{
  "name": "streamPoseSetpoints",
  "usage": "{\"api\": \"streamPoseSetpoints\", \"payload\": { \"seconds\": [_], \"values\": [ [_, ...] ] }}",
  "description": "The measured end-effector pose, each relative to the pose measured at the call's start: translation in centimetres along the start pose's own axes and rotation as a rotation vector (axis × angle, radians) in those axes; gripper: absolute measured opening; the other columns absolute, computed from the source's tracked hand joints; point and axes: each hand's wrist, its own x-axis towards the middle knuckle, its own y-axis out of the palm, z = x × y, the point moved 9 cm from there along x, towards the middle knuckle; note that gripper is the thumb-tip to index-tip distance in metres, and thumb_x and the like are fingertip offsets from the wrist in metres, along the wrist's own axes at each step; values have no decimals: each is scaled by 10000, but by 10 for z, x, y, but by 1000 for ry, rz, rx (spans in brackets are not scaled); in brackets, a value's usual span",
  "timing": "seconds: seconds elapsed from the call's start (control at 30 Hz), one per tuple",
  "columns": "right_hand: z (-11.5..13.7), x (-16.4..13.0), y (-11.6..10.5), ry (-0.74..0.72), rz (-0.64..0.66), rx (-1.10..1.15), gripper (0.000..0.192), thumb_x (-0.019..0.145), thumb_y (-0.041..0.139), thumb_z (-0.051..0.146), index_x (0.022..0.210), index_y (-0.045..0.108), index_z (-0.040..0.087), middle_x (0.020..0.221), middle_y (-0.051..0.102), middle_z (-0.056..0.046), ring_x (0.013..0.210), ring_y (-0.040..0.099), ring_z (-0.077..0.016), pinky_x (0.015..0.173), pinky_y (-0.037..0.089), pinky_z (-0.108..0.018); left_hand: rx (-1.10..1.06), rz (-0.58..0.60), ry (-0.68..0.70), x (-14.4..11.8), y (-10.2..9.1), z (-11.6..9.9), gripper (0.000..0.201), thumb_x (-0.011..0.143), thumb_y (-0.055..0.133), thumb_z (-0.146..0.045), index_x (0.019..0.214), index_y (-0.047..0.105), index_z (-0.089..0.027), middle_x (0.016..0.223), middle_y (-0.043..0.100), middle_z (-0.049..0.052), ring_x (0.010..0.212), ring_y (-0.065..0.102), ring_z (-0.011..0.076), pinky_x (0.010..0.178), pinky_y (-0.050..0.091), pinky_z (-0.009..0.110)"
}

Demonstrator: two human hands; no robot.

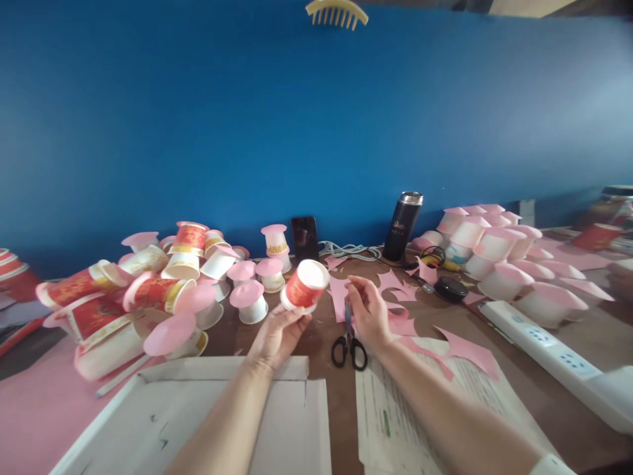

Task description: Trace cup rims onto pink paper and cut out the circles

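Observation:
My left hand is wrapped round the lower end of a red-and-white paper cup, which is tilted and held above the table. Just right of the cup, my right hand has its thumb and fingers pinched together; whatever is between them is hidden or too small to name. Black-handled scissors lie beside and partly under that hand, blades pointing away from me. Pink paper scraps are scattered beyond it.
Paper cups with pink discs crowd the left; more white ones stand at the right. A black phone and black flask are by the blue wall. A power strip, white box lid and printed sheet lie nearer.

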Motion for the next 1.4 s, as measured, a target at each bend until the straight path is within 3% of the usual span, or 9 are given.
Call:
{"api": "streamPoseSetpoints", "payload": {
  "seconds": [0.1,0.2,0.5,0.7,0.87,0.93,1.03,1.2,1.4],
  "values": [
    [-9,-2,8,38,31,-6,292,870,500,412,1063,587,211,870,651,-42,624,588,-133,616,504,-289,154,265,-210,-11,22,18,183,587,790,-215,749,743,-143,764,710,78,757,645,210,722,500,308],
    [-14,1,12,61,46,-36,293,880,478,416,1042,591,199,842,650,-42,574,565,-127,596,489,-282,285,435,-295,-20,34,25,161,590,782,-248,708,752,-142,686,697,75,712,638,222,731,477,331],
    [15,17,14,-54,68,-211,293,894,442,405,983,629,197,831,669,-54,723,610,-176,693,475,-288,527,556,-360,-21,36,34,234,611,779,-323,789,763,-171,744,713,45,731,624,208,758,454,303],
    [2,18,13,45,27,-168,281,872,467,401,917,643,187,673,640,-17,625,586,-159,640,459,-269,660,707,-450,-40,58,34,340,623,773,-416,862,755,-174,854,719,54,842,634,258,781,483,329],
    [-4,12,17,90,-1,-104,265,840,492,382,870,654,175,645,624,-3,574,548,-138,594,437,-250,606,944,-681,-75,80,71,477,564,820,-423,969,730,-188,889,714,20,853,637,209,860,483,324],
    [-6,11,18,110,-1,-93,259,828,498,376,849,660,174,627,617,3,554,531,-130,571,424,-243,632,957,-756,-81,78,90,505,542,822,-462,946,728,-175,825,704,12,805,646,197,840,497,323],
    [-11,17,20,162,22,-52,232,802,528,364,824,668,180,610,608,15,494,489,-111,503,393,-233,668,840,-814,-78,69,107,491,553,795,-524,879,710,-167,775,682,13,749,656,186,791,518,323],
    [-32,46,11,438,-121,262,132,730,620,285,808,663,188,553,564,37,413,413,-71,371,303,-187,762,756,-842,-76,65,107,468,558,762,-584,737,632,-171,653,615,-13,648,648,158,699,514,286],
    [-37,88,-1,591,-174,285,136,753,574,155,644,497,175,512,480,53,372,349,-26,342,289,-137,840,821,-807,-77,69,104,493,588,705,-643,741,619,-181,711,654,8,683,652,165,693,491,269]
  ]
}}
